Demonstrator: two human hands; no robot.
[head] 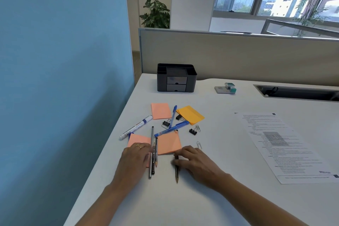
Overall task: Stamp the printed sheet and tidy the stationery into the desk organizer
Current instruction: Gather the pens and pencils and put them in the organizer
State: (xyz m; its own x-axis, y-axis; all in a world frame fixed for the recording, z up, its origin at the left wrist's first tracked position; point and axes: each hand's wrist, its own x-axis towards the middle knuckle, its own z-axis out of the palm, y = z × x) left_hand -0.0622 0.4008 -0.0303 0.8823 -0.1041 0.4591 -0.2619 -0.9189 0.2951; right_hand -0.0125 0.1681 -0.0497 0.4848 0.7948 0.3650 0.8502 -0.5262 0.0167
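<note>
Black desk organizer (177, 77) stands at the far side of the white counter (229, 198), both of its front drawers closed. White-and-teal stamp (227, 88) sits to the right of the organizer, apart from it. Printed sheet (282, 145) lies flat, farther right of the organizer and nearer the person; neither hand touches it. Loose stationery is scattered directly in front of the organizer: far pink pad (160, 110), yellow pad (190, 115), blue pen (173, 117), blue marker (171, 128), white marker (136, 129) to the left of these, three black binder clips (166, 123) and two paper clips (199, 145). Nearer the person than these, still in front of the organizer, lie a middle pink pad (168, 143) and a left pink pad (136, 138). Left hand (136, 158) rests flat on the left pink pad, fingers straight and close together, fingertips touching three pencils (153, 163) that lie side by side. Right hand (192, 159) has its fingers curled over a lone pencil (176, 172), thumb against the shaft, pinching it on the counter at the near edge of the middle pink pad.
</note>
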